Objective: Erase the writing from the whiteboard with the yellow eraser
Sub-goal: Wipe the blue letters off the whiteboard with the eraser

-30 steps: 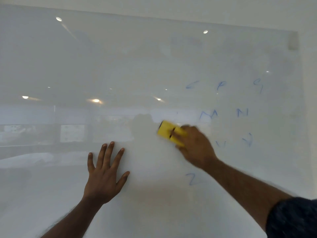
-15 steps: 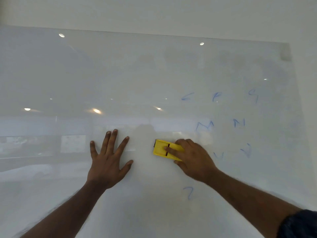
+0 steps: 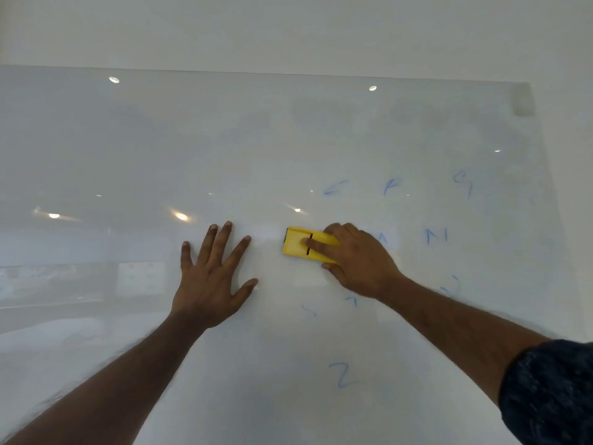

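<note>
The right hand [image 3: 356, 258] is gripping the eraser [image 3: 301, 244] at frame center, now higher, covering part of the M. The left hand [image 3: 211, 277] is staying flat, open, on the board [image 3: 224, 139].

We face the whiteboard [image 3: 288, 139], which fills most of our view, with the wall [image 3: 288, 27] above it and to its right. Our left hand [image 3: 211, 284] lies flat on the board, left of centre. Just to its right, apart from it, the eraser [image 3: 298, 245] sits against the board under our right hand [image 3: 356, 261]. Letters [image 3: 436, 236] are scattered to the right of the eraser, with more above and below that hand. The sleeve [image 3: 552, 393] sits at the lower right corner.
</note>
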`<state>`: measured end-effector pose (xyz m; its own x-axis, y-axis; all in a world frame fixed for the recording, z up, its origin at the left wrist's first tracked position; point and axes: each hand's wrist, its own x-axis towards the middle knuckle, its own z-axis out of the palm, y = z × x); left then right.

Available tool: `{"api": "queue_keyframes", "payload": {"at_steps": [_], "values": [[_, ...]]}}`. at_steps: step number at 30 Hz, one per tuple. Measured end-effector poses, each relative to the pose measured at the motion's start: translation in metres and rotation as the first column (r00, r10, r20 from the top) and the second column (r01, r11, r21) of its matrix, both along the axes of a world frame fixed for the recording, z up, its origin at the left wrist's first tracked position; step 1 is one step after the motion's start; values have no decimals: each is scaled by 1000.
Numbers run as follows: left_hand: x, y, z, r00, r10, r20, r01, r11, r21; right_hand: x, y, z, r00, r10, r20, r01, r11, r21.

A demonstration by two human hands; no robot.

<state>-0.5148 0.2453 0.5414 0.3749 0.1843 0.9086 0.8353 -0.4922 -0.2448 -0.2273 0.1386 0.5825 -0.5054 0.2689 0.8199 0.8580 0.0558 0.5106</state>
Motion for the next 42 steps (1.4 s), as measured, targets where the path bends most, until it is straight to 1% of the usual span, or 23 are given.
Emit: {"api": "queue_keyframes", "payload": {"at_steps": [2, 4, 6, 8, 10, 12, 13, 15, 18, 20, 21, 22, 24, 25, 27, 28, 30, 33, 34, 36, 38, 40, 42], "values": [[11, -1, 9, 1000, 10, -2, -10, 1000, -10, 12, -7, 30, 984, -28, -179, 44, 995, 87], [19, 0, 12, 1000, 24, 9, -23, 1000, -18, 27, -14, 57, 914, -60, -402, 114, 987, 111], [21, 2, 11, 999, 26, 27, -25, 1000, -13, 33, -16, 64, 875, -66, -479, 135, 985, 111], [21, 3, 8, 1000, 13, 29, -12, 1000, -7, 28, -15, 47, 931, -35, -364, 67, 995, 76], [21, 4, 7, 999, 7, 32, -7, 1000, -1, 25, -10, 16, 995, -24, -94, 25, 1000, 13], [20, 3, 7, 999, 18, 32, -18, 1000, -5, 35, -10, 8, 999, -38, 37, 39, 999, -27], [20, 3, 7, 999, 22, 30, -21, 1000, -7, 42, -13, 16, 999, -51, -5, 51, 999, -13], [20, 2, 6, 999, 22, 34, -22, 1000, -9, 56, -20, 42, 964, -81, -254, 100, 993, 64], [21, 2, 5, 999, 27, 41, -26, 999, -20, 74, -24, 74, 789, -61, -611, 177, 975, 132], [22, 0, 4, 998, 33, 45, -32, 999, -34, 60, -19, 77, 724, -29, -689, 170, 976, 137], [22, -1, 3, 998, 35, 46, -33, 999, -40, 48, -15, 72, 737, -19, -675, 140, 982, 126], [23, -2, 4, 998, 36, 47, -33, 998, -46, 34, -11, 64, 792, -13, -611, 101, 989, 111], [22, -4, 4, 998, 37, 53, -34, 998, -58, 10, -4, 46, 936, -27, -350, 44, 998, 41], [22, -5, 5, 998, 35, 53, -32, 997, -66, 8, -4, 41, 973, -35, -227, 37, 999, 4], [21, -7, 7, 998, 34, 49, -30, 996, -80, 24, -11, 46, 993, -50, -110, 50, 999, 6], [20, -7, 7, 998, 38, 49, -34, 996, -83, 38, -16, 54, 987, -83, -136, 86, 996, 18], [20, -8, 7, 998, 47, 49, -43, 995, -89, 79, -30, 70, 919, -157, -362, 179, 983, 28], [24, -10, 8, 996, 61, 68, -54, 994, -96, 142, -52, 77, 665, -117, -737, 260, 962, 82], [26, -10, 7, 995, 67, 70, -60, 994, -97, 148, -53, 73, 594, -105, -798, 283, 955, 85], [30, -11, 6, 994, 70, 80, -63, 994, -88, 139, -48, 65, 556, -106, -824, 291, 954, 73], [30, -11, 4, 994, 71, 89, -65, 996, -62, 109, -35, 53, 675, -115, -729, 236, 970, 65], [38, -14, 9, 995, 62, 76, -60, 998, -22, 91, -30, 38, 838, -145, -526, 196, 980, 42], [49, -17, 20, 997, 53, 58, -53, 999, 0, 102, -39, 37, 911, -165, -378, 185, 983, 18]]}}
